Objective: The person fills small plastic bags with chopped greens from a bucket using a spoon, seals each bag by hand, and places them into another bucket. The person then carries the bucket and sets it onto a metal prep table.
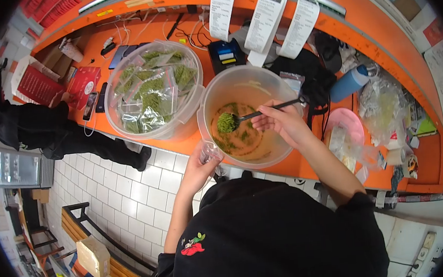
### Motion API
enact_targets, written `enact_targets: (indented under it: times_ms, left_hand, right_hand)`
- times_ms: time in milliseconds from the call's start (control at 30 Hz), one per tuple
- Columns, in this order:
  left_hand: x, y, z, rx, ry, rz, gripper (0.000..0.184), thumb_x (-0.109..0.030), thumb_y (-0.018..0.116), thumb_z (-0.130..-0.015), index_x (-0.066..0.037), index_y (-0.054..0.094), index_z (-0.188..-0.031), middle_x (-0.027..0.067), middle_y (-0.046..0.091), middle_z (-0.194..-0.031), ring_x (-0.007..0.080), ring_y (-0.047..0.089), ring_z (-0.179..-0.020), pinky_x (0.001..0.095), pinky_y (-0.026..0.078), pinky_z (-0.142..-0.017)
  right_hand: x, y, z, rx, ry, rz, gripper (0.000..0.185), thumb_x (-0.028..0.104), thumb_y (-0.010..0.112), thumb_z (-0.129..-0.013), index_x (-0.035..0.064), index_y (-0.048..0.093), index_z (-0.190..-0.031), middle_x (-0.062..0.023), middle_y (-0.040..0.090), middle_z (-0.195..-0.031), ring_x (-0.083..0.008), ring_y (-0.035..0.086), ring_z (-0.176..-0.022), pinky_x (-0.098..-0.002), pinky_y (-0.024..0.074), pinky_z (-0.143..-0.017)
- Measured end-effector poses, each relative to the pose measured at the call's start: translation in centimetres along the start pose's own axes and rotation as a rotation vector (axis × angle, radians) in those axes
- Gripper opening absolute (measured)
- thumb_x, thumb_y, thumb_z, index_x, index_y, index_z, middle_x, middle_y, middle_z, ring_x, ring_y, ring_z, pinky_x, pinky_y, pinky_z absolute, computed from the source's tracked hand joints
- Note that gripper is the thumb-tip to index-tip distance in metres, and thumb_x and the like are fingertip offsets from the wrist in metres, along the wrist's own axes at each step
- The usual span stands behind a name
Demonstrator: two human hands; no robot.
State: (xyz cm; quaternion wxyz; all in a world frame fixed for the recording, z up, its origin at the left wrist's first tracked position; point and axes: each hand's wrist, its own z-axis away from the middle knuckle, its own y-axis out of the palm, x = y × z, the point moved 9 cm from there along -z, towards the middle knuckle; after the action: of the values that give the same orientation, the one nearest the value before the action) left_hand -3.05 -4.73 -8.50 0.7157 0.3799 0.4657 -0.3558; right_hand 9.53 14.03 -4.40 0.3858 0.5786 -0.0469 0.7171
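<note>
My right hand (278,121) grips the dark handle of a spoon (269,111) over a clear plastic bucket (284,81). A heap of chopped green herbs (226,122) sits on the spoon's bowl, and more green bits cling to the bucket's bottom. At the bucket's near left rim, my left hand (205,160) is closed on a small clear plastic bag (211,151). Left of this bucket stands a second clear bucket (192,124), filled with several bags of green herbs (153,92).
Printed receipts (266,17) hang from the shelf edge. A blue bottle (350,82), a pink bowl (346,123) and plastic bags (383,107) lie on the right of the orange counter (172,146). At left a person in black (59,128) stands near a phone (90,106).
</note>
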Motion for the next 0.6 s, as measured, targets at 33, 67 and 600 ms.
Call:
enact_targets:
  times_ms: [33,67,600]
  left_hand:
    - [-0.7,-0.3,-0.1,-0.004,0.019,0.001,0.043,-0.02,0.07,-0.087,-0.006,0.052,-0.123,0.0021,0.063,-0.087,0.0084,0.056,-0.064,0.0229,0.044,-0.055]
    - [-1.6,-0.8,-0.2,-0.035,0.069,-0.261,0.043,-0.021,0.071,-0.086,-0.004,0.053,-0.121,0.0053,0.065,-0.091,0.0129,0.06,-0.07,0.0269,0.047,-0.061]
    - [-11.7,3.4,-2.9,-0.055,0.38,-0.673,0.041,-0.024,0.078,-0.077,-0.008,0.06,-0.111,0.0077,0.068,-0.086,0.0188,0.064,-0.071,0.0323,0.05,-0.065]
  right_hand:
    - [0.9,-0.3,0.4,-0.032,-0.045,-0.033,0.013,0.015,0.059,-0.095,0.0026,0.056,-0.097,-0.0167,0.069,-0.091,-0.0214,0.069,-0.081,-0.0324,0.0559,-0.074]
    - [1.3,-0.3,0.7,-0.022,-0.058,-0.023,0.013,0.015,0.059,-0.095,0.0026,0.056,-0.097,-0.0167,0.069,-0.091,-0.0214,0.069,-0.081,-0.0324,0.0559,-0.074]
    - [10.4,1.8,5.6,-0.133,-0.406,0.064,0.012,0.011,0.059,-0.094,0.0011,0.057,-0.088,-0.0149,0.068,-0.082,-0.0186,0.068,-0.074,-0.0289,0.0554,-0.069]
